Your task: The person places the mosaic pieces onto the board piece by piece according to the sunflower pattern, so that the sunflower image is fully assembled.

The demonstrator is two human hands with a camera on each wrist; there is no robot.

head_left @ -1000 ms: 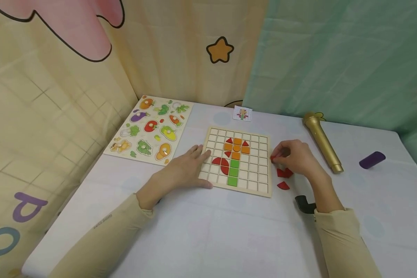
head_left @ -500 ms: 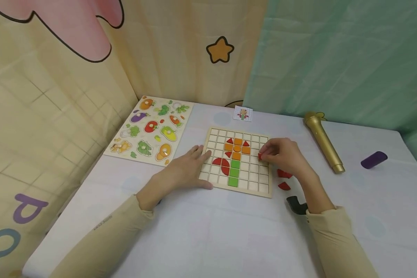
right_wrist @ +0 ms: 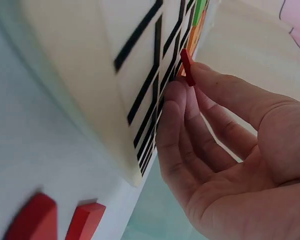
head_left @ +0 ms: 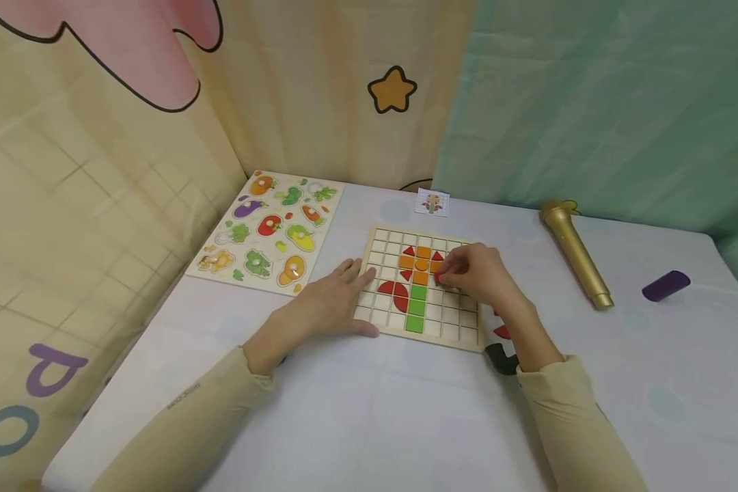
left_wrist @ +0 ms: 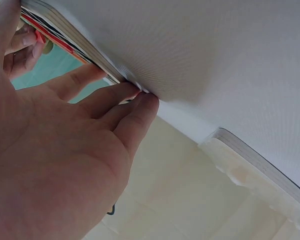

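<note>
A wooden grid board [head_left: 433, 311] lies on the white table. It bears orange squares [head_left: 424, 253] around an orange circle [head_left: 421, 264], green squares [head_left: 417, 307] below, small red triangles [head_left: 408, 251] and red rounded tiles [head_left: 400, 301]. Over the board's right half, my right hand [head_left: 476, 273] pinches a small red tile [right_wrist: 187, 67] between thumb and fingers, beside the right orange square. The tile's full outline is hidden. My left hand [head_left: 322, 304] rests along the board's left edge with fingers extended; in the left wrist view its fingertips [left_wrist: 145, 102] touch the edge.
Loose red tiles [head_left: 502, 332] lie right of the board, partly behind my right forearm. A small pattern card [head_left: 433, 203] sits behind it. A vegetable puzzle [head_left: 255, 236] is at left; a gold microphone [head_left: 575, 253] and purple cylinder [head_left: 666, 285] are at right. A black piece [head_left: 500, 359] sits by my right wrist.
My right hand has carried the red tile leftward from beside the board, across its right edge, to near the orange squares. My left hand has stayed at the board's left edge.
</note>
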